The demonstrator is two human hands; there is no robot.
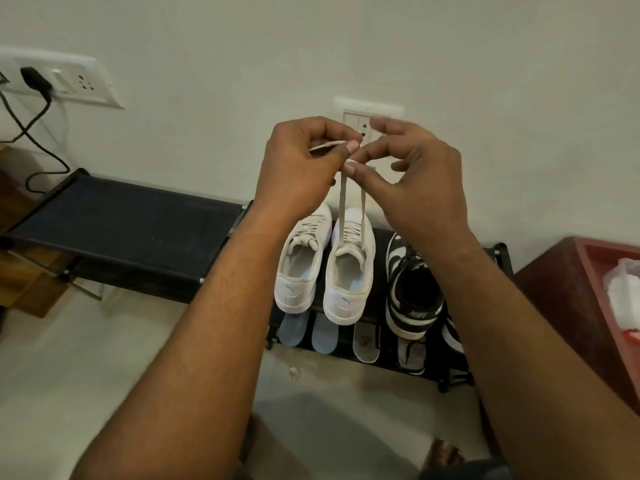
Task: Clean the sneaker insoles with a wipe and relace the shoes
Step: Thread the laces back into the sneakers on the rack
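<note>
Two white sneakers stand side by side on a black shoe rack [131,216], heels toward me. The left white sneaker [301,261] is laced. From the right white sneaker [349,268] two strands of a white lace [343,206] run straight up to my hands. My left hand [301,164] pinches one lace end between thumb and fingers. My right hand [412,174] pinches the other strand close beside it, its other fingers spread. Both hands are raised above the shoes, in front of a wall socket.
A black-and-white sneaker [412,292] stands right of the white pair. Light blue insoles [325,337] and a grey insole [366,342] lie on the lower shelf. A red bin [585,282] with white wipes [623,299] sits at right. A charger cable [38,140] hangs at left.
</note>
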